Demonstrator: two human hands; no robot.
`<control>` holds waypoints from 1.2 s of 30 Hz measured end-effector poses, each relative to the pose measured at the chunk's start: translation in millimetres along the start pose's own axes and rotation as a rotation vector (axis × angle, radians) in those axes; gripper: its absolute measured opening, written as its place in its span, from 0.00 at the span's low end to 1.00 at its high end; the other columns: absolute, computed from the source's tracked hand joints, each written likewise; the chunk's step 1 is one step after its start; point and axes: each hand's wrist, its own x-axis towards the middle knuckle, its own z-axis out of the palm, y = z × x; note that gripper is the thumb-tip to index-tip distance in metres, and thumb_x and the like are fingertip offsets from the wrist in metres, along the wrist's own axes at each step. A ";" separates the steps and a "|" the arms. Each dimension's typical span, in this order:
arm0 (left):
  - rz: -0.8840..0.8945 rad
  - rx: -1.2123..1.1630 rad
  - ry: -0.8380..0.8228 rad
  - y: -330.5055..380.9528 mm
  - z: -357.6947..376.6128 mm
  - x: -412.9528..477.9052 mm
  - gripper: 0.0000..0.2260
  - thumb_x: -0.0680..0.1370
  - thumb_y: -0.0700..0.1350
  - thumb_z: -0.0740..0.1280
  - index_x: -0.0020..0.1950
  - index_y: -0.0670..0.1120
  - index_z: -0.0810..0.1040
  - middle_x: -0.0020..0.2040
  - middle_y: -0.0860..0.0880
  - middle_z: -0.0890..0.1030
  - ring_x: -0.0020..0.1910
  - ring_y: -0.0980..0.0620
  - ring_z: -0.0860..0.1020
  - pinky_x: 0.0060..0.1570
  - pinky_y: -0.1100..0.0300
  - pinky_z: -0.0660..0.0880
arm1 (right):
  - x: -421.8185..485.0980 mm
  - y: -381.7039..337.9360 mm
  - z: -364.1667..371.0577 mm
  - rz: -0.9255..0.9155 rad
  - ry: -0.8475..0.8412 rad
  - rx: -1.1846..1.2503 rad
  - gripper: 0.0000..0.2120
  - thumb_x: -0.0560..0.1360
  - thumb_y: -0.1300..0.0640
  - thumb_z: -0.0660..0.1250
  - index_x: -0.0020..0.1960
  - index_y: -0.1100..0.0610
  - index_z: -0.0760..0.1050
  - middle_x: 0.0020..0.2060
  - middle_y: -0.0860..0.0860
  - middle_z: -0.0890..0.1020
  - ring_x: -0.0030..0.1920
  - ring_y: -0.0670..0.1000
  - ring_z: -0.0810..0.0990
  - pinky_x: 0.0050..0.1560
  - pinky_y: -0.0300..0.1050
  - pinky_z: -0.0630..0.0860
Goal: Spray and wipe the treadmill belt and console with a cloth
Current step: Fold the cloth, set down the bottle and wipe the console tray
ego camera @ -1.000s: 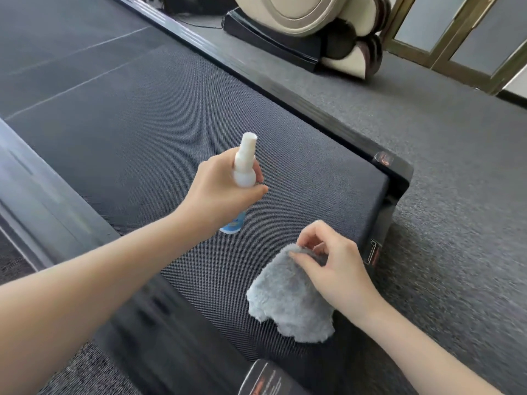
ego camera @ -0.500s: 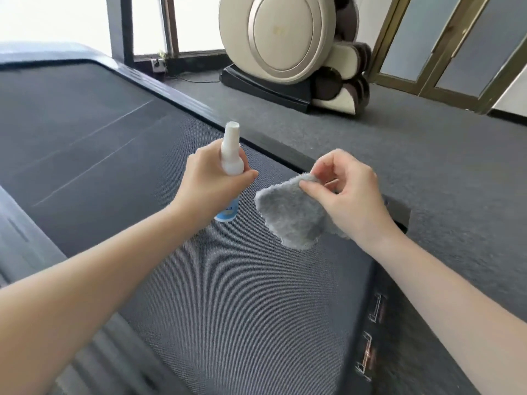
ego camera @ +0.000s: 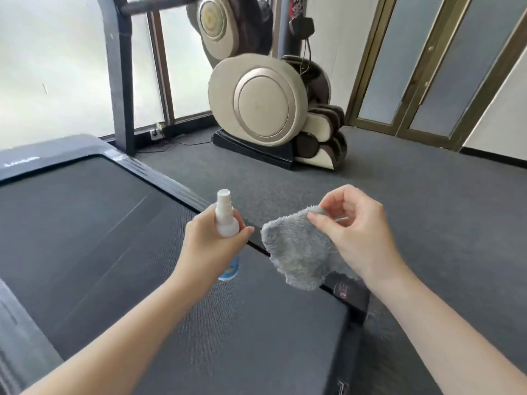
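Fluffy grey cloth (ego camera: 299, 252) raised off textured belt (ego camera: 114, 252), slim white bottle (ego camera: 226, 223) upright

Bright window (ego camera: 57, 67) glare, blurred edges

Open belt (ego camera: 114, 252) ahead, upright post (ego camera: 119, 81) at far end (right side)

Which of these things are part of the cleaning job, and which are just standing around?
In use: spray bottle in the left hand; grey cloth pinched by the right hand; treadmill belt.
Just there: massage chair; glass doors; carpet.
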 end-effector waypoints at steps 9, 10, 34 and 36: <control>-0.012 -0.072 0.037 192.0 -41.4 54.3 0.10 0.68 0.39 0.76 0.36 0.42 0.75 0.34 0.48 0.78 0.35 0.53 0.75 0.40 0.54 0.75 | 98.5 -158.6 -102.1 -0.037 -0.021 -0.002 0.09 0.69 0.61 0.74 0.38 0.51 0.75 0.35 0.47 0.80 0.36 0.44 0.77 0.40 0.41 0.75; -0.011 -0.072 0.038 215.7 -47.8 60.2 0.10 0.68 0.39 0.76 0.36 0.43 0.75 0.34 0.48 0.78 0.35 0.53 0.75 0.40 0.54 0.75 | 110.5 -178.1 -111.1 -0.044 -0.027 0.005 0.09 0.69 0.60 0.74 0.38 0.51 0.75 0.36 0.47 0.80 0.36 0.44 0.77 0.40 0.40 0.75; -0.058 0.127 0.590 539.7 -368.5 65.0 0.10 0.68 0.36 0.76 0.35 0.43 0.76 0.34 0.44 0.79 0.36 0.48 0.77 0.43 0.50 0.76 | 263.6 -597.7 -68.8 -0.390 -0.364 0.354 0.11 0.69 0.60 0.76 0.38 0.49 0.75 0.35 0.43 0.80 0.38 0.42 0.78 0.40 0.36 0.72; -0.062 0.128 0.634 543.5 -404.1 50.8 0.09 0.68 0.36 0.76 0.36 0.42 0.76 0.35 0.44 0.79 0.37 0.47 0.77 0.44 0.49 0.77 | 249.3 -624.2 -44.3 -0.412 -0.404 0.365 0.11 0.69 0.60 0.76 0.38 0.49 0.75 0.36 0.45 0.80 0.40 0.45 0.79 0.42 0.38 0.72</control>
